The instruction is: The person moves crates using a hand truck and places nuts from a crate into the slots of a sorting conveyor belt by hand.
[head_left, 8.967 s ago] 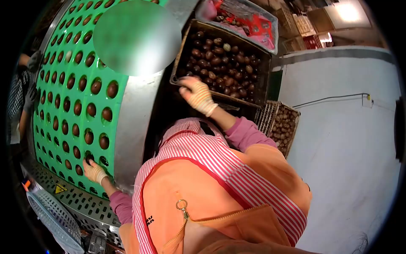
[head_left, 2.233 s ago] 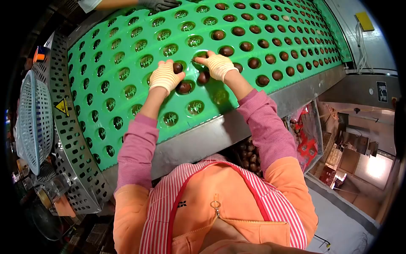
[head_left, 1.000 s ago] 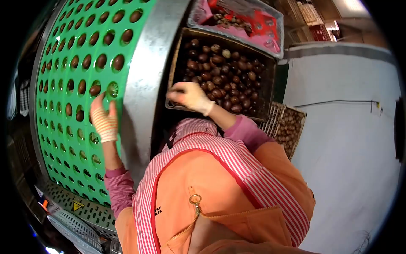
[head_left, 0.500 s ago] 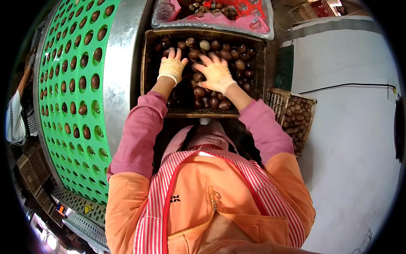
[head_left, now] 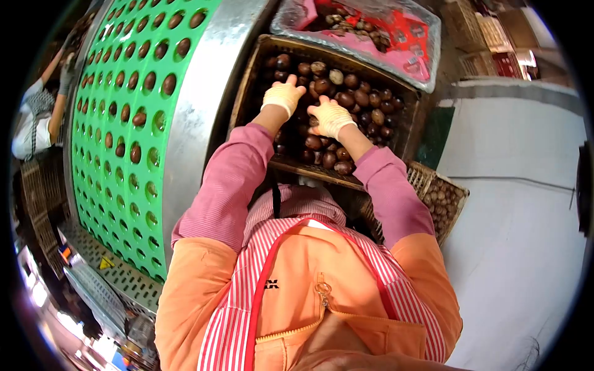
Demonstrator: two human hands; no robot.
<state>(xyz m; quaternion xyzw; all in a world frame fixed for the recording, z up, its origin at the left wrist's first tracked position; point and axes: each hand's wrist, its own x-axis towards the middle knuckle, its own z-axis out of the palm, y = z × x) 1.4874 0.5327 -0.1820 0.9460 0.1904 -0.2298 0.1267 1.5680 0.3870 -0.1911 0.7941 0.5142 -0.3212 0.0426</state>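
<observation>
A dark wooden-looking crate (head_left: 246, 93) holds many shiny, dark brown, egg-shaped fruits (head_left: 362, 99) that look like passion fruits. Inside its left half, my left hand (head_left: 283, 96) bends its fingers down among the fruits; its fingertips are hidden. Close to its right, my right hand (head_left: 331, 117) has its fingers curled round a brown fruit (head_left: 314, 121), which shows partly under the thumb side. Both hands wear pale, ribbed wraps that leave the fingertips bare. One paler, yellowish fruit (head_left: 336, 76) lies just beyond the hands.
Left of the crate stands a sorting machine with a metal side (head_left: 207, 80) and a green cupped belt (head_left: 117, 161) carrying brown fruits. Behind is a plastic-lined tub (head_left: 427, 68); at right, a basket of small brown fruits (head_left: 442, 201). Another person's arm (head_left: 57, 117) shows far left.
The view has turned, so the crate appears tilted and farther right. Both hands' spread fingers have bent inward, and my right hand has closed round a fruit.
</observation>
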